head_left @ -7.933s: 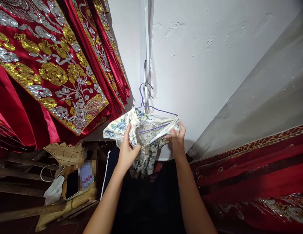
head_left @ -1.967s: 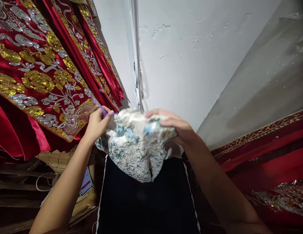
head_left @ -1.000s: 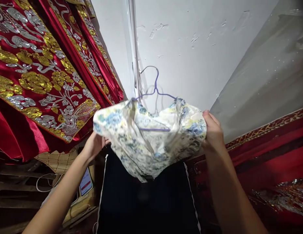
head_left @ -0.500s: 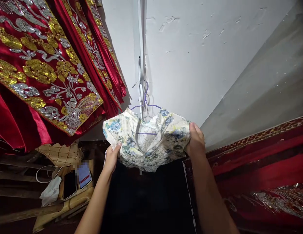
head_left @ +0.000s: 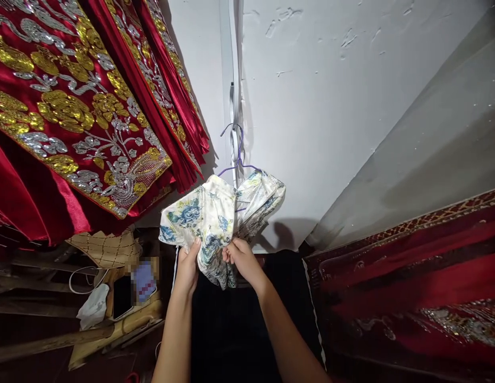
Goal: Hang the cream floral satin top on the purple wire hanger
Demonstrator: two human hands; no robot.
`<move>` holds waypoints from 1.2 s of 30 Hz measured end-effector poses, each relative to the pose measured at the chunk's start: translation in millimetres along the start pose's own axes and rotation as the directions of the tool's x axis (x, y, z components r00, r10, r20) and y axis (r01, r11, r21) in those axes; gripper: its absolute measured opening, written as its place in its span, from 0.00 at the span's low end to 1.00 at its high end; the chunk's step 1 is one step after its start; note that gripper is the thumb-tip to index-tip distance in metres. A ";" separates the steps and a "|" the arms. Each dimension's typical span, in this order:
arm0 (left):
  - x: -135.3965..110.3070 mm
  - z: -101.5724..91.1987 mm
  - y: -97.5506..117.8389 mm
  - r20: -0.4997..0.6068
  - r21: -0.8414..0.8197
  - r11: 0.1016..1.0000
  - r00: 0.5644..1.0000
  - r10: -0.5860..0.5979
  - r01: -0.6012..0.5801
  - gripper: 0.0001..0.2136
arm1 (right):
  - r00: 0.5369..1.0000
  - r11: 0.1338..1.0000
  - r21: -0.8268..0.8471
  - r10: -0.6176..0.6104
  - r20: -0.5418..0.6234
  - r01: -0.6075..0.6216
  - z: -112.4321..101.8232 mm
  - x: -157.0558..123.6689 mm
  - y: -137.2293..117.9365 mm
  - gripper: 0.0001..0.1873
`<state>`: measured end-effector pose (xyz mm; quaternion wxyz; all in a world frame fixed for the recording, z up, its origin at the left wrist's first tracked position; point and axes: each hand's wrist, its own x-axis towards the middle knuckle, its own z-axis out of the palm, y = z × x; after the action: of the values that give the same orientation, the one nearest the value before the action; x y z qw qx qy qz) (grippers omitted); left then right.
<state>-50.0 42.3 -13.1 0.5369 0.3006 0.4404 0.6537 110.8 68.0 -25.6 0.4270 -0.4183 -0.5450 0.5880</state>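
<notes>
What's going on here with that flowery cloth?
A person's left hand and right hand both pinch the bottom of a floral garment, bunching it together. It hangs on a purple hanger that seems hooked up on the white wall. Red embroidered cloths hang to the left.

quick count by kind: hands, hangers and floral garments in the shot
hands: 2, left hand and right hand
purple wire hanger: 1
floral garment: 1, gripped by both hands
total: 4
</notes>
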 end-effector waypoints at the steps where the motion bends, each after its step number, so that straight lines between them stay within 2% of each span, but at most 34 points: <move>1: -1.7 0.2 0.6 -0.001 0.002 1.000 1.000 0.002 -0.002 0.28 | 1.000 1.000 -0.023 0.019 -0.010 -0.019 -0.9 -0.5 1.2 0.22; 5: -8.7 5.1 1.2 -0.019 -0.005 1.000 1.000 0.008 -0.008 0.27 | 0.992 0.985 -0.119 0.121 -0.017 -0.122 -9.5 -6.8 3.9 0.22; 8: -10.6 9.1 -0.3 -0.016 0.003 1.000 1.000 -0.001 0.001 0.26 | 0.986 0.988 0.011 0.155 0.062 -0.156 -9.0 -10.0 2.6 0.20; 11: -7.5 6.9 -4.6 -0.098 0.064 0.997 0.994 0.053 -0.047 0.22 | 0.989 0.978 0.147 0.148 0.008 -0.147 -7.8 -9.7 3.7 0.18; 12: -6.0 4.6 -7.4 -0.169 0.130 0.985 0.976 0.135 -0.114 0.21 | 0.989 0.976 0.169 0.145 -0.041 -0.136 -8.6 -9.1 4.9 0.19; 13: -4.9 2.2 -11.1 -0.244 0.229 0.953 0.936 0.255 -0.200 0.20 | 0.986 0.977 0.176 0.139 -0.088 -0.122 -9.9 -8.5 6.5 0.20; 14: -4.4 0.0 -15.6 -0.295 0.353 0.891 0.869 0.396 -0.286 0.20 | 0.983 0.979 0.174 0.132 -0.129 -0.109 -11.6 -7.8 8.1 0.21; 15: -4.5 -1.3 -21.0 -0.299 0.477 0.804 0.794 0.529 -0.355 0.19 | 0.979 0.981 0.167 0.126 -0.164 -0.098 -13.3 -7.3 9.5 0.22; 16: -5.4 -1.4 -26.9 -0.250 0.575 0.713 0.744 0.619 -0.400 0.18 | 0.975 0.984 0.154 0.119 -0.188 -0.091 -14.8 -6.9 10.5 0.21; 17: -6.9 0.2 -33.1 -0.160 0.630 0.648 0.746 0.647 -0.427 0.17 | 0.974 0.987 0.138 0.114 -0.197 -0.087 -15.7 -6.6 10.9 0.20; 18: -8.8 3.3 -39.1 -0.049 0.644 0.625 0.791 0.610 -0.442 0.15 | 0.975 0.989 0.121 0.109 -0.191 -0.087 -16.1 -6.6 10.7 0.19; 20: -12.8 13.0 -49.5 0.172 0.600 0.675 0.893 0.417 -0.430 0.13 | 0.983 0.991 0.095 0.106 -0.151 -0.092 -15.4 -7.4 8.8 0.17; 22: -15.6 23.7 -56.0 0.286 0.548 0.743 0.921 0.265 -0.384 0.11 | 0.989 0.992 0.075 0.113 -0.095 -0.106 -14.0 -8.9 5.5 0.15; 25: -16.9 32.8 -59.6 0.287 0.534 0.760 0.925 0.249 -0.371 0.08 | 0.990 0.989 0.068 0.135 -0.048 -0.132 -13.7 -11.0 -1.7 0.14; 29: -16.9 32.0 -60.2 0.252 0.533 0.767 0.932 0.260 -0.358 0.10 | 0.989 0.986 0.087 0.147 -0.032 -0.144 -15.4 -7.3 -21.8 0.16; 33: -12.4 33.3 -55.9 0.225 0.461 0.796 0.919 0.322 -0.392 0.11 | 0.996 0.992 0.081 0.091 0.017 -0.092 -12.8 1.2 -48.2 0.15; 36: -5.2 36.8 -49.7 0.212 0.442 0.793 0.908 0.361 -0.419 0.12 | 0.994 0.994 0.053 0.088 0.062 -0.091 -7.4 1.1 -52.3 0.15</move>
<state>4.9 48.3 -41.4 0.3241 0.5456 0.4841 0.6025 120.0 73.3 26.2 0.3952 -0.4127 -0.5216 0.6336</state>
